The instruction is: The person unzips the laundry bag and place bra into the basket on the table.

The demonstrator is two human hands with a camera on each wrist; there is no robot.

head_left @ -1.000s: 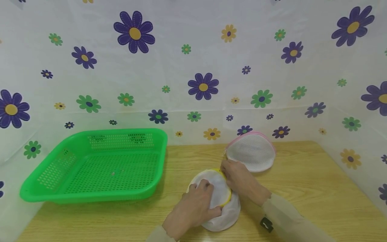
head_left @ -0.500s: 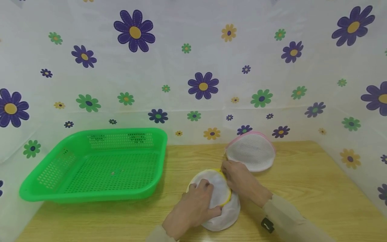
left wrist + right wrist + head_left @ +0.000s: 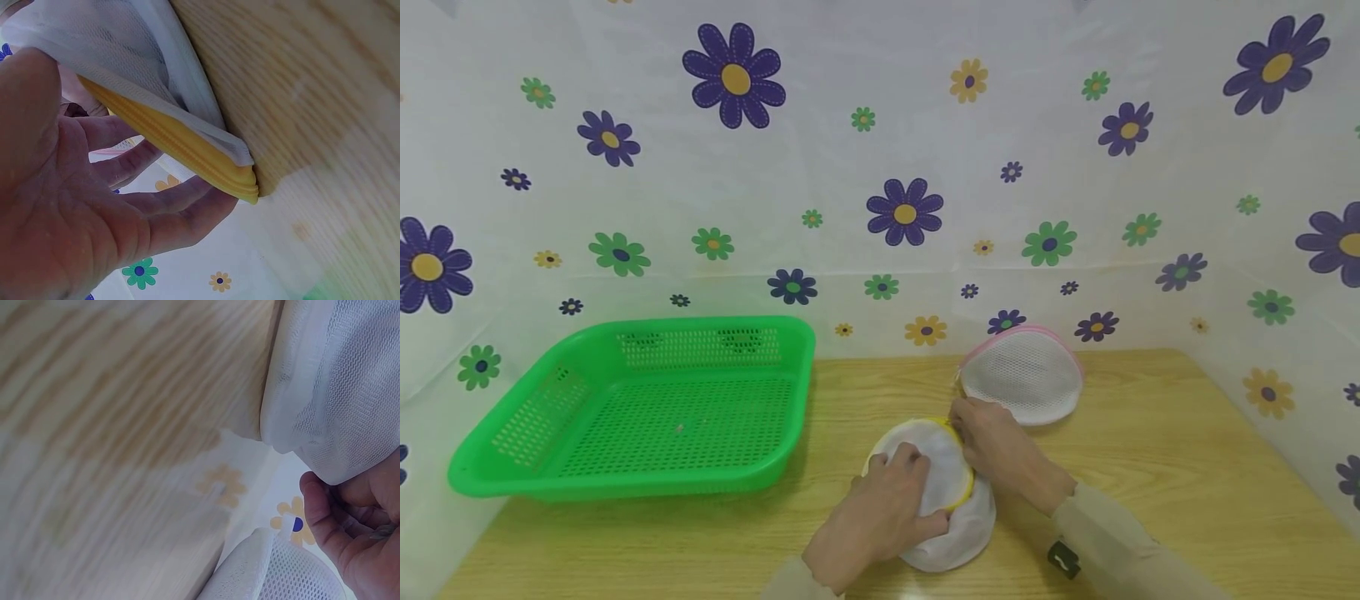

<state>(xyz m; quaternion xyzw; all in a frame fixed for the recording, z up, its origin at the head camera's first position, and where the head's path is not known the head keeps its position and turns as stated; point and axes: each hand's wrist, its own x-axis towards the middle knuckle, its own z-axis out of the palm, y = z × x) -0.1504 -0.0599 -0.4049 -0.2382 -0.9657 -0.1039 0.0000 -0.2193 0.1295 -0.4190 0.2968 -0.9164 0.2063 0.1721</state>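
On my left, the green basket (image 3: pixel 647 486) sits flat on the table (image 3: pixel 1165 450), back near the flowered curtain (image 3: pixel 820 158); off to that side it leaves my hands room to work in front of me.

Next comes my left hand (image 3: pixel 880 508), spread over the white bag (image 3: pixel 949 473), which lies on the table right before me, to the right of the basket. I grip the bag: in the left wrist view my fingers bend beneath its yellow zip edge (image 3: pixel 181 147) while the white fabric lies above. I take that hold to be for steadying, since such limp cloth would probably slide and bunch up under any pull. The round yellow edge faces upward, with a fold of the bag's body spread toward me, so the zip is within easy reach.

My right hand (image 3: pixel 1000 446) comes in from the other side, fingertips pinched at the far part of that yellow edge, likely working against the left hand's hold. Whether the zip's pull is between them I cannot tell; my own fingers cover it.

Farther right, just beyond that hand, the pink-trimmed mesh bag (image 3: pixel 1024 379) rests near the curtain, presumably kept aside so both hands can stay with the white one.
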